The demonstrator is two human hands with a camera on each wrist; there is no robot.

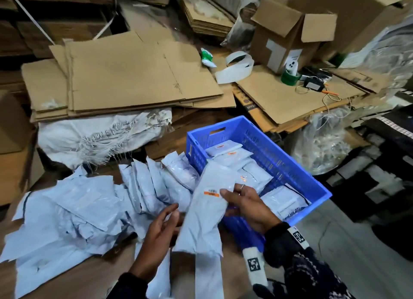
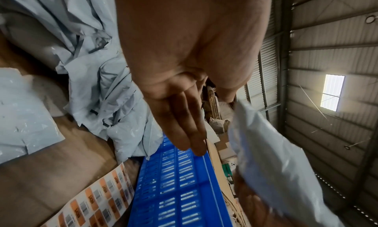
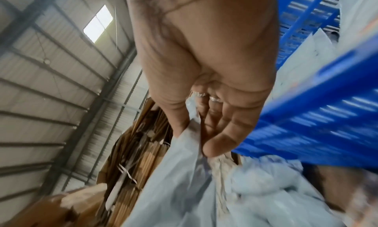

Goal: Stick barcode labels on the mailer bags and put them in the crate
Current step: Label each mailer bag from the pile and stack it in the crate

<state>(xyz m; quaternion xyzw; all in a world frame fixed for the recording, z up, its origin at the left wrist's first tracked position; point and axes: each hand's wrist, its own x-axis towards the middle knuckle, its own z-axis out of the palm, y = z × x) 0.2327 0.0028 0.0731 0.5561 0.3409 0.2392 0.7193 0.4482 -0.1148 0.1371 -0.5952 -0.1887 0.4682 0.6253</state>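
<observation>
My crate (image 1: 288,162) is open on top at centre right, with bags (image 1: 230,155) low inside. A bag heap (image 1: 93,207) crowds the lower left; cardboard (image 1: 125,75) blocks the upper frame.

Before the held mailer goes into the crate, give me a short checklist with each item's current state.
1. Barcode label on the held mailer bag: ok.
2. Right hand grips that bag: ok.
3. Left hand off the bag, fingers relaxed: ok.
4. Blue crate beside the bag with room left: ok.
5. Label pressed fully flat: cannot tell.
6. Label sheet within reach for the next bag: ok.
</observation>
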